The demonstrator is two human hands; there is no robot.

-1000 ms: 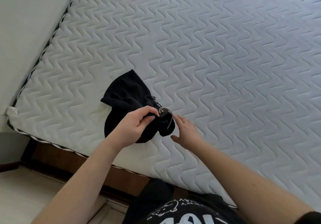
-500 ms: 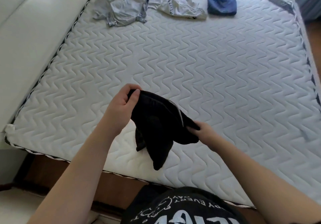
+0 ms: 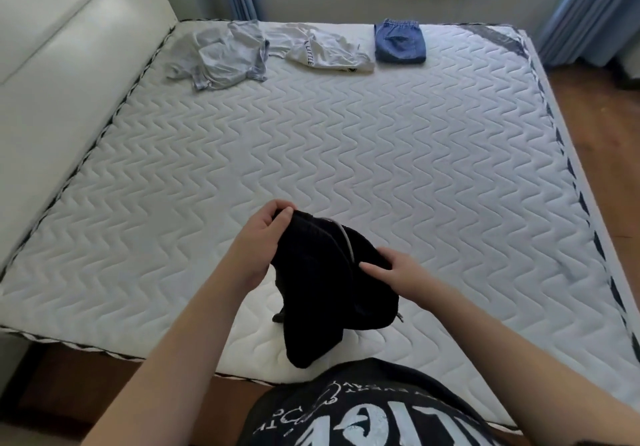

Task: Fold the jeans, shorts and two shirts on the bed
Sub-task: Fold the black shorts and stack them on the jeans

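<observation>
Lower centre: left hand (image 3: 262, 237) and right hand (image 3: 398, 270) both grip the black shorts (image 3: 323, 293) — held above the bed (image 3: 415, 175).

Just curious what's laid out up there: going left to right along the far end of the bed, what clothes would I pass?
Crumpled grey shirt → white shirt with lettering → folded blue jeans.

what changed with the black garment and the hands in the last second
The black garment was lifted off the mattress and now hangs between both hands. The right hand, open beside it a second ago, now grips its edge. The left hand kept its grip throughout.
</observation>
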